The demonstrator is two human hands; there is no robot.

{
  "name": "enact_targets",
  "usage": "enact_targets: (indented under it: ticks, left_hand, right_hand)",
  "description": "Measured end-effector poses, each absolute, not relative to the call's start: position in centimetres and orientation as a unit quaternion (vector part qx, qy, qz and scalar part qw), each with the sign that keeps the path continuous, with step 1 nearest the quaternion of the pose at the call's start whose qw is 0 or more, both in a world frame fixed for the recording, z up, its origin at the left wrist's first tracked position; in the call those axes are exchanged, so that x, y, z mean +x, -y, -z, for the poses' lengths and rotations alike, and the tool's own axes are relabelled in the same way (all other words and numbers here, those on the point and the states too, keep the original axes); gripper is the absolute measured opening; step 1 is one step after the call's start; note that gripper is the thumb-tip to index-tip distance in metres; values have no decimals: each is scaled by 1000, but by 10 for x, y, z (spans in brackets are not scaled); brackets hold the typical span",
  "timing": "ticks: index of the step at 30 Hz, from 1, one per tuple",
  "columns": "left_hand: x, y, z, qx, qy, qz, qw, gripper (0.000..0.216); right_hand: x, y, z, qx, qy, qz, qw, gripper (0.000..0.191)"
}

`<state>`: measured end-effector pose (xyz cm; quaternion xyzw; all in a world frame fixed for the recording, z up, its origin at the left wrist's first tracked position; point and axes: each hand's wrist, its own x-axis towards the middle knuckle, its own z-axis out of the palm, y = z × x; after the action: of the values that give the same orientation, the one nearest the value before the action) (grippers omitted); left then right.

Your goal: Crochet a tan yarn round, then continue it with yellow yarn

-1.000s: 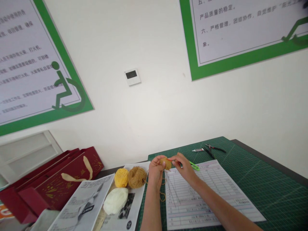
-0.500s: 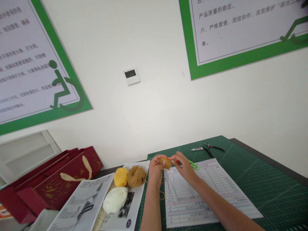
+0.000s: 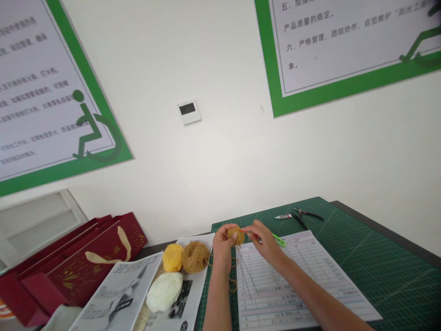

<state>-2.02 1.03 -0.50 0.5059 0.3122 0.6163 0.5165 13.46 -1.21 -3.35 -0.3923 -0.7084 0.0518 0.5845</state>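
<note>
- From where I stand, the left hand (image 3: pixel 223 240) has its fingers closed around a small brown round piece (image 3: pixel 236 236), held up in front of the wearer, above the printed sheet (image 3: pixel 310 285); thumb in front, probably to keep it firm and flat.
- The right hand (image 3: pixel 265 242) pinches a slender red tool (image 3: pixel 245 229) between its fingers, its end at the piece's edge; the piece seems angled to present that edge. Whether the tip has gone in, I can't tell.
- A loose brown strand (image 3: pixel 233 287) hangs beside the left wrist, slack enough, I'd say, not to tug.
- Brown yarn (image 3: pixel 195 257), a yellow ball (image 3: pixel 172 258) and a white ball (image 3: pixel 164 292) sit together left of the arms, presumably for easy reach and out of the way.
- The right hand partly hides a bright green object (image 3: pixel 279 240).
- Farther off on the green mat (image 3: pixel 389 271) lie a small tube (image 3: pixel 283 216) and pliers (image 3: pixel 313 214), clear of both hands.
- Red bags (image 3: pixel 86 271) crowd the worktop's left end.
</note>
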Motion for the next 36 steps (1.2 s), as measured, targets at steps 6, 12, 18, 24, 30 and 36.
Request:
enact_targets:
  ticks: [6,12,18,24,30,36]
  left_hand:
    - [-19,-10,5,509,-320,-613,513,26]
    - [-16,-10,6,506,-333,-609,512,25]
    - [-15,-5,2,518,-334,-603,506,23]
    - [-19,-7,1,525,-339,-608,490,23]
    - [-21,-13,6,531,-345,-610,475,25]
    - [-23,-22,15,544,-352,-606,461,26]
  right_hand:
    - [135,13,32,-396,707,-66,582,22]
    - [134,12,35,-402,701,-82,583,18]
    - [131,9,38,-392,696,-84,595,14]
    - [132,8,38,-394,703,-80,587,19]
    - [134,10,36,-390,708,-82,584,22]
    - [134,10,34,-383,705,-89,590,19]
